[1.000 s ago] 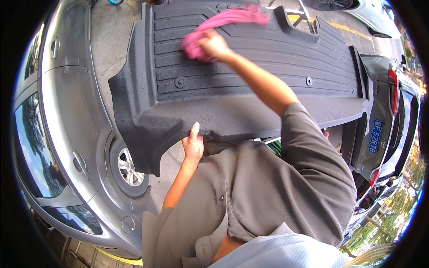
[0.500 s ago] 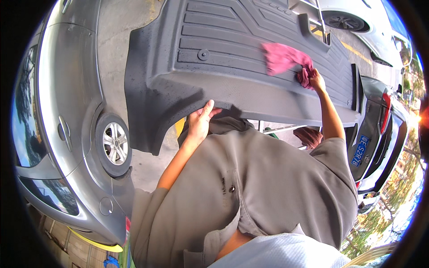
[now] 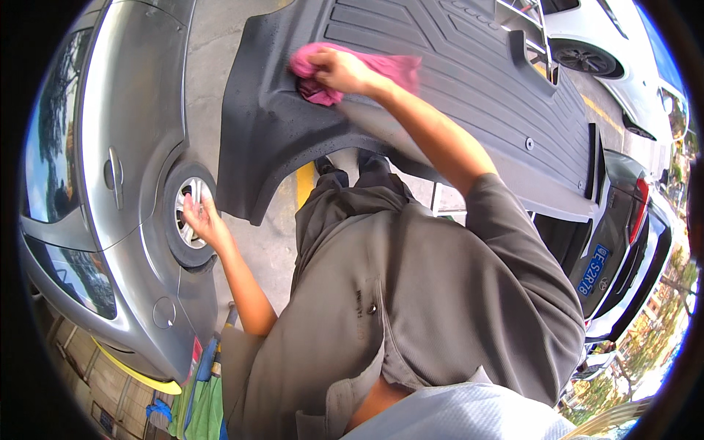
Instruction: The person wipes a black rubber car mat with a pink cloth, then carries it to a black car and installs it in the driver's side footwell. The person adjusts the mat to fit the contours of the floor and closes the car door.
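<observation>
A large black moulded car floor mat with raised ribs and a cut-out near edge lies in front of me. My right hand is closed round a pink cloth at the mat's left part; the cloth's loose end trails to the right, blurred. The cloth appears pressed on the mat there. Off to the left, my left hand is raised away from the mat, holding nothing, fingers apart. In the picture it overlaps the wheel of the grey car; whether it touches cannot be told.
A grey car stands close on the left, with its wheel beside the mat. A metal rack shows behind the mat. A white car is far right, a dark car right. Green cloths hang lower left.
My right hand has swept the pink cloth leftward across the mat. My left hand has let go of the mat's near edge and moved left. The view has shifted slightly.
</observation>
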The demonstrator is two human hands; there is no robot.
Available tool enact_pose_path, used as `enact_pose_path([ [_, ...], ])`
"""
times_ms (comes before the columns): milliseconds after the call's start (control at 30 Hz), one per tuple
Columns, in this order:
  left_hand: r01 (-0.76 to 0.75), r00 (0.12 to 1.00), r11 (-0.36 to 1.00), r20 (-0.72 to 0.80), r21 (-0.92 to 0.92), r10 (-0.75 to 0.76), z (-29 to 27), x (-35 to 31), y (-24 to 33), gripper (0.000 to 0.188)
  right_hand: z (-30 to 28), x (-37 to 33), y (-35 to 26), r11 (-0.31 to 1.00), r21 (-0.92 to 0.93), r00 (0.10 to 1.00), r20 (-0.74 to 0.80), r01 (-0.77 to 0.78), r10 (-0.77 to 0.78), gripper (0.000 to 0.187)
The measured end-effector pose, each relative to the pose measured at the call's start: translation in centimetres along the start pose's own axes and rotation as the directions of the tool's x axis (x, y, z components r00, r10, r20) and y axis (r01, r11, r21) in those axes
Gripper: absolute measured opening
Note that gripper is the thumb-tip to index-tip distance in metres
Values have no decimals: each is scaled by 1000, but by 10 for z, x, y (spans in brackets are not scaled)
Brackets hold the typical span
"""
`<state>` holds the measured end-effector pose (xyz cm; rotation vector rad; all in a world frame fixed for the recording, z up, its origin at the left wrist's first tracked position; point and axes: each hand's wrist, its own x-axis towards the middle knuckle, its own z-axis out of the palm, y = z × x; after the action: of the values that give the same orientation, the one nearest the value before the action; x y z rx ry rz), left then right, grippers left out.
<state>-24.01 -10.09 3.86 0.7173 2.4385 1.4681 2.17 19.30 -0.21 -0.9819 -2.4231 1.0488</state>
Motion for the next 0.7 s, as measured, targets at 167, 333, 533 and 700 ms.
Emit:
enact_pose_path([
  [167,567,821,697,372,-438,-434,1,5,-52,42,11,-28,10,962,-267,985,174,48,-1,44],
  [333,485,870,751,338,-449,-359,13,-3,-71,30,-86,-173,70,845,-503,912,237,-180,336,53],
  [533,677,736,475,499,-563,-458,16,-10,-64,32,-176,-226,54,474,-552,534,60,-686,843,29],
  [700,778,580,57,680,-626,-448,14,-28,-41,46,-177,-154,31,845,354,900,-21,-401,436,36],
])
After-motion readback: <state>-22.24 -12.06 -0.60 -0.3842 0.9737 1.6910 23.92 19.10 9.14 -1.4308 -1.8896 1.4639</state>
